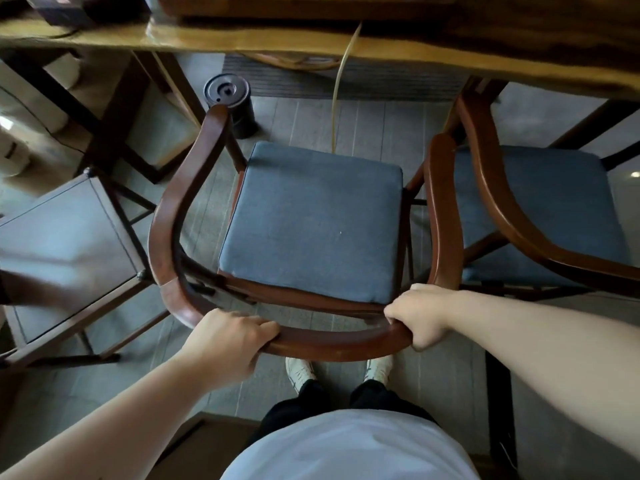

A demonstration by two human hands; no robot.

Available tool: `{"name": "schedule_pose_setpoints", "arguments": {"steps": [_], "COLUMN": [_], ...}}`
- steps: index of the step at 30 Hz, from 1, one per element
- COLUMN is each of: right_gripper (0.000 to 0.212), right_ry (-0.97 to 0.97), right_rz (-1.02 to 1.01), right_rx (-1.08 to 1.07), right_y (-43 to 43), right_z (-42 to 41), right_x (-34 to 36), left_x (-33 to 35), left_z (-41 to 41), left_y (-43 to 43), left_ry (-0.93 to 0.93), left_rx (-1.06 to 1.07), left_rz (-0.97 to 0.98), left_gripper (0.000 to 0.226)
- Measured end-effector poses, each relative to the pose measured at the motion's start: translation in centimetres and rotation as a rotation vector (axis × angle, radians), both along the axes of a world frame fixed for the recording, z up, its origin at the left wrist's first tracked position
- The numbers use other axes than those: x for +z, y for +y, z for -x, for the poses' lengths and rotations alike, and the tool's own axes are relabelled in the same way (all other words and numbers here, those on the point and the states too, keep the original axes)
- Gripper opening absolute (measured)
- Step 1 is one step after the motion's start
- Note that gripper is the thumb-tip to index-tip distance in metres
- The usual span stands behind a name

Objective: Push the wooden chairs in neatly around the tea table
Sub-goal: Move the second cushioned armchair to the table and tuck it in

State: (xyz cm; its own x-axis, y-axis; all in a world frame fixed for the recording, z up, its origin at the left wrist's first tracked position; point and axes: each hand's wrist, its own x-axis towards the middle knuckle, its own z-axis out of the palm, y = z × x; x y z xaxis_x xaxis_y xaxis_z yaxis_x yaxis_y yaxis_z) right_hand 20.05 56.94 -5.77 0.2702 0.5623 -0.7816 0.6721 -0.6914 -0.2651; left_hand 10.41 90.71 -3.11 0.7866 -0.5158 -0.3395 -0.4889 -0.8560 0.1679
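Below the camera, a person is standing behind a wooden armchair (311,216), and both hands are gripping its curved back rail. The left hand (228,337) is wrapping over the rail's left bend, fingers curled on top; the right hand (419,317) is clamped on the right bend, where the rail is turning into the armrest. This chair, with its blue seat cushion (311,220), is sitting well out from the desk (242,39), its arm tips only just reaching the desk edge. A second armchair (540,216) is standing just beside it on the right, tucked further under. A black cylindrical bin (230,102) is resting on the floor ahead of the left armrest, and a pale hose (337,98) is hanging from the desk.

Solid wood is probably making the frame stiff and fairly heavy, so it should slide rather than flex. Holding the back rail at both bends looks sound, since even pressure should be keeping the chair from twisting toward its neighbour or the bin.
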Motion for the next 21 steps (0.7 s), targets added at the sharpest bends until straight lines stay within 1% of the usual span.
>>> {"name": "schedule_pose_setpoints", "arguments": {"steps": [2, 6, 11, 14, 16, 17, 19, 21], "right_gripper": [0.028, 0.031, 0.030, 0.035, 0.044, 0.052, 0.068, 0.068], "right_ry": [0.027, -0.027, -0.092, -0.146, -0.190, -0.189, -0.135, -0.080], "right_rz": [0.039, 0.077, 0.061, 0.042, 0.000, -0.047, -0.176, -0.251], "right_rx": [-0.001, -0.012, -0.024, -0.056, -0.076, -0.104, -0.233, -0.362], "right_y": [-0.5, -3.2, -6.0, -6.5, -6.5, -6.1, -5.1, -4.3], "right_z": [-0.7, -2.8, -5.5, -5.3, -4.6, -4.0, -2.3, -1.1], "right_x": [-0.2, 0.0, 0.3, 0.7, 1.1, 1.4, 1.7, 2.1], "left_x": [-0.2, 0.4, 0.3, 0.1, -0.1, -0.2, -0.6, -1.1], "left_z": [-0.3, -1.7, -3.4, -3.4, -3.4, -3.4, -3.8, -4.6], "left_y": [-0.7, -4.1, -7.2, -6.7, -5.5, -4.8, -3.8, -3.4], "left_ry": [-0.040, -0.114, -0.183, -0.194, -0.210, -0.221, -0.240, -0.258], "left_rx": [-0.003, -0.015, -0.032, -0.017, 0.026, 0.034, -0.021, -0.111], "left_rz": [0.028, 0.066, 0.074, 0.118, 0.175, 0.203, 0.214, 0.232], "left_gripper": [0.028, 0.023, 0.024, 0.019, 0.020, 0.022, 0.027, 0.033]}}
